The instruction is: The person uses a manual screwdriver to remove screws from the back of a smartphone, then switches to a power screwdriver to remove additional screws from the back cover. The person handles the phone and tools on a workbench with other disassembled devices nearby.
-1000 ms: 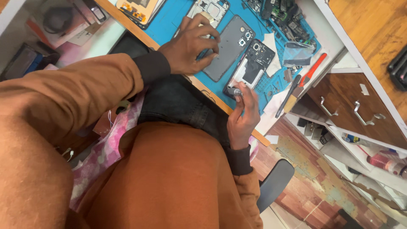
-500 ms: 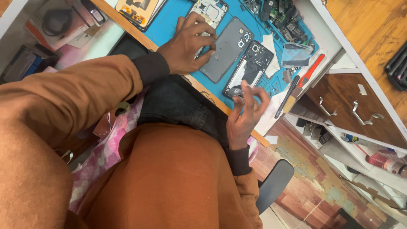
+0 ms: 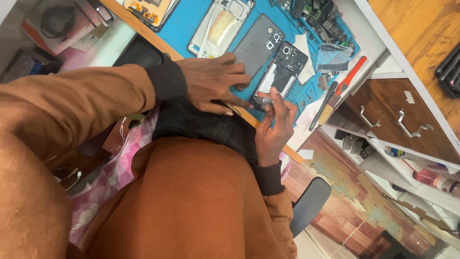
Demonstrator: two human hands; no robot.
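Left hand [image 3: 213, 84] spread open, flat on blue mat [image 3: 191, 24], fingertips touching grey phone back cover [image 3: 256, 45]. Right hand [image 3: 273, 127] pinching small screwdriver [image 3: 262, 101] beside opened phone frame [image 3: 282, 72]. Farther right, red-handled tool [image 3: 350, 76] on table [image 3: 359, 29].

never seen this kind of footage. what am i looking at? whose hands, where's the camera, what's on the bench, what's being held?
There is no machine: a person in a brown top works with two bare hands. The one picture comes from a camera on their head, looking down, tilted, over their arms and lap.

The surface is a blue work mat on a bench. On it lie an opened phone with its insides showing, a grey back cover, a phone frame, a tray of small parts, and a red-handled tool beside a dark one.

The left hand lies spread at the mat's near edge, fingers on the grey cover. The right hand pinches a small metal-tipped tool, probably a screwdriver, at the opened phone's lower end.
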